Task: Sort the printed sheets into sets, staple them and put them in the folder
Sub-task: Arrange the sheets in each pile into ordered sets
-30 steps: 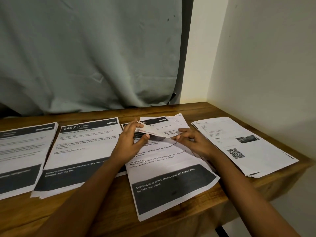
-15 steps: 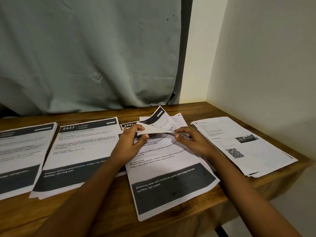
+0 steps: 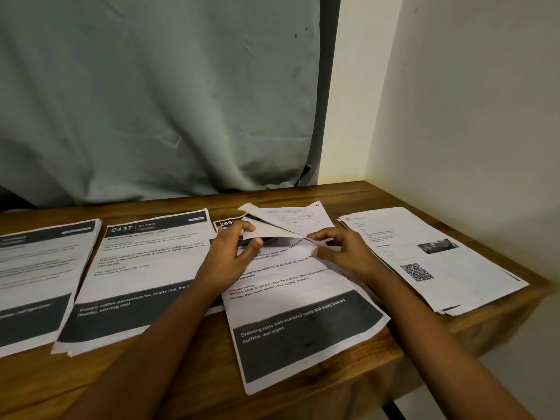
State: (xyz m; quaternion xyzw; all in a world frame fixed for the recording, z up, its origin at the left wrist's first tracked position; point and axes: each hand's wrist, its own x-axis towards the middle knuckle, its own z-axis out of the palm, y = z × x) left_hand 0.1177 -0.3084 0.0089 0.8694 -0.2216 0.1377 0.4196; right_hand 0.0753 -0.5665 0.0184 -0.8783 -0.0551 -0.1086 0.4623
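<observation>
Four piles of printed sheets lie in a row on the table [image 3: 181,374]: a far-left pile [image 3: 39,268], the 2437 pile [image 3: 145,268], a middle pile [image 3: 303,216] and the QR pile [image 3: 439,262] at right. Both hands are on the middle pile. The left hand [image 3: 230,256] pinches the turned-back far corner [image 3: 263,233] of the top sheet [image 3: 288,298] between thumb and fingers. The right hand [image 3: 342,253] has its fingers curled narrowly at that sheet's right edge, with the index tip on the fold. I cannot tell whether it grips. One curtain [image 3: 151,101] hangs behind.
</observation>
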